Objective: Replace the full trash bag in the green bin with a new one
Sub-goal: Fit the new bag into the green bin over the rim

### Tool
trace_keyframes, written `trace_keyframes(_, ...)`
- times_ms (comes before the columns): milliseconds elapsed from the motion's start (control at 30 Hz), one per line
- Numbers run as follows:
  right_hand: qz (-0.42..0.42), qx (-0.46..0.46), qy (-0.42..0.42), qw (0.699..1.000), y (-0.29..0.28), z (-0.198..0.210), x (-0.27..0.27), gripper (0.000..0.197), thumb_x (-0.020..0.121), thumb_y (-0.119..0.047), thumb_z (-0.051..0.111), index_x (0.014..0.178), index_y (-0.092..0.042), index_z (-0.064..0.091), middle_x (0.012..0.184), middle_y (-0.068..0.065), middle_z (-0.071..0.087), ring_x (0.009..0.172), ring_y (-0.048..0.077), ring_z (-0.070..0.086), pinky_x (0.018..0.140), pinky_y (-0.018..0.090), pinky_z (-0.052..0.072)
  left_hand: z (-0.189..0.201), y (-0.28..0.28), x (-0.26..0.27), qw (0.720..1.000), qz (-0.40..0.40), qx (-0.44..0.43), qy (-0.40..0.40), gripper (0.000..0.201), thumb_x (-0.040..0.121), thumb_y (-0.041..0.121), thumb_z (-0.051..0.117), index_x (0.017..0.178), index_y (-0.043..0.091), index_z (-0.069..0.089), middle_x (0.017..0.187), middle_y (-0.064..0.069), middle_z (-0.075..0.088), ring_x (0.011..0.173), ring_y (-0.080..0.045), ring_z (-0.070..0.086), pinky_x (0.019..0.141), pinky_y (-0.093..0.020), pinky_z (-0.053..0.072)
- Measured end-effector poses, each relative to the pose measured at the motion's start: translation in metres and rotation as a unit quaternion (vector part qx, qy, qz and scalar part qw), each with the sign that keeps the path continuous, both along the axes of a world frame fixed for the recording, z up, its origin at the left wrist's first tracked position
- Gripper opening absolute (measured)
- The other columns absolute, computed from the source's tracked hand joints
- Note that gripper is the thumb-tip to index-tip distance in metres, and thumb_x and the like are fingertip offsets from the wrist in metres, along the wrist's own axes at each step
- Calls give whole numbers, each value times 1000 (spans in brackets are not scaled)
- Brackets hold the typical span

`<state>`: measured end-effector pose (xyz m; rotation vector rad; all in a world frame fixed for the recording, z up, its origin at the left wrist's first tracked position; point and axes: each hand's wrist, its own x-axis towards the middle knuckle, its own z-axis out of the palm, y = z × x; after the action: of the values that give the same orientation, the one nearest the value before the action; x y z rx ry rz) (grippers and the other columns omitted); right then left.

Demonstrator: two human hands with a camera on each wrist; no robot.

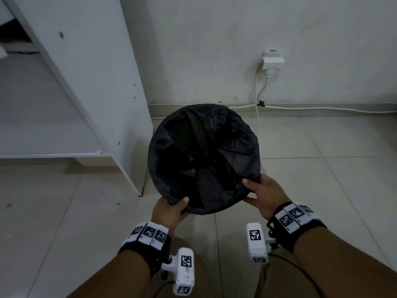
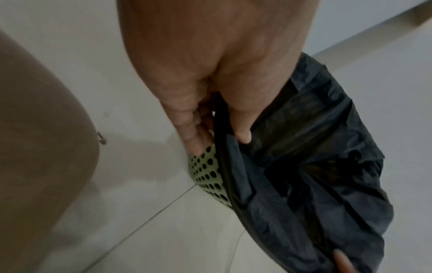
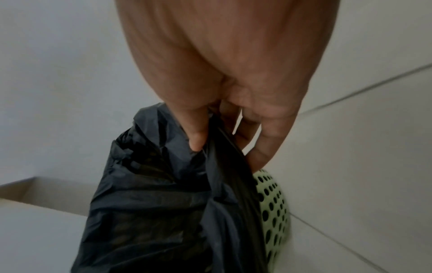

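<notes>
A black trash bag (image 1: 204, 151) lines the round bin and is folded over its rim. The bin's green perforated wall (image 2: 208, 175) (image 3: 271, 199) shows only in the wrist views, below the bag's fold. My left hand (image 1: 171, 209) grips the near-left rim, thumb (image 2: 243, 134) inside on the bag (image 2: 304, 166), fingers outside against the green wall. My right hand (image 1: 257, 194) grips the near-right rim the same way, thumb (image 3: 196, 140) pressing the bag (image 3: 151, 203) and fingers behind the fold. The bag's inside is dark, and its contents cannot be seen.
A white shelf unit (image 1: 90, 82) stands just left of the bin. The wall behind carries a socket with a plug (image 1: 271, 61), and white cables (image 1: 322, 108) run along the skirting. Pale floor tiles (image 1: 322, 158) spread to the right and front.
</notes>
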<state>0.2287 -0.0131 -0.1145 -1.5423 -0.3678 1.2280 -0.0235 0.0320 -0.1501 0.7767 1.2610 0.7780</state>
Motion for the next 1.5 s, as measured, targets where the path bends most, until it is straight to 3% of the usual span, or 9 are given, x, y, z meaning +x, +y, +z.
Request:
trace_keyframes(333,178,-2,-128,976,12,28,51,31,94,-2,59,125,-3,55,121,18,65,108,32,63,77,38,60,52,43,-42,915,-74,310,246,33,96,39,61,127,27,63,116,13,68,107,-7,63,81,-14,48)
trace_keyframes(600,235,-24,-408,882,55,46,60,13,85,-12,72,95,-14,65,95,12,68,90,32,66,79,43,57,59,83,-53,822,-174,398,368,26,101,20,47,126,16,54,115,-8,63,104,-27,59,82,-33,44)
trace_keyframes(767,-47,71,-560,824,58,60,7,29,84,-30,71,104,-12,58,92,5,56,84,20,52,74,22,35,59,82,-54,828,-172,375,379,20,102,13,42,121,12,51,112,-11,59,94,-21,54,77,-31,39)
trace_keyframes(833,-98,127,-535,830,54,64,-37,14,90,-28,63,92,-15,56,83,-1,56,74,13,49,65,17,32,56,77,-52,830,-169,371,381,22,103,15,40,124,14,49,111,-11,58,93,-22,54,76,-31,40)
trace_keyframes(933,-45,131,-284,949,65,50,-99,19,98,-30,50,90,-16,59,79,-1,62,69,11,58,66,21,44,53,72,-51,829,-174,370,382,28,104,18,40,131,18,46,116,-10,58,98,-24,56,78,-30,40)
trace_keyframes(1067,-13,61,65,996,99,23,-141,34,101,-40,36,113,-20,61,115,8,64,103,21,63,83,38,49,55,65,-53,816,-177,399,378,31,102,14,44,133,18,48,112,-6,59,96,-19,52,75,-25,34)
trace_keyframes(1200,19,6,121,992,130,0,-153,42,96,-51,36,127,-28,54,128,-4,58,118,16,54,99,44,39,51,62,-59,823,-181,398,363,40,100,13,48,139,20,47,111,-2,59,93,-13,51,76,-19,34)
trace_keyframes(1367,29,-24,188,981,156,-18,-150,32,92,-50,44,98,-26,64,97,-3,65,88,16,58,89,38,39,53,65,-69,825,-198,408,335,36,101,15,47,136,26,50,107,0,63,94,-15,58,77,-25,46)
trace_keyframes(1500,83,-92,105,987,173,-41,-145,75,61,-66,66,123,-24,63,123,5,65,106,29,61,99,43,44,58,73,-82,826,-205,404,337,33,103,19,45,135,26,51,105,-1,66,92,-15,62,79,-32,51)
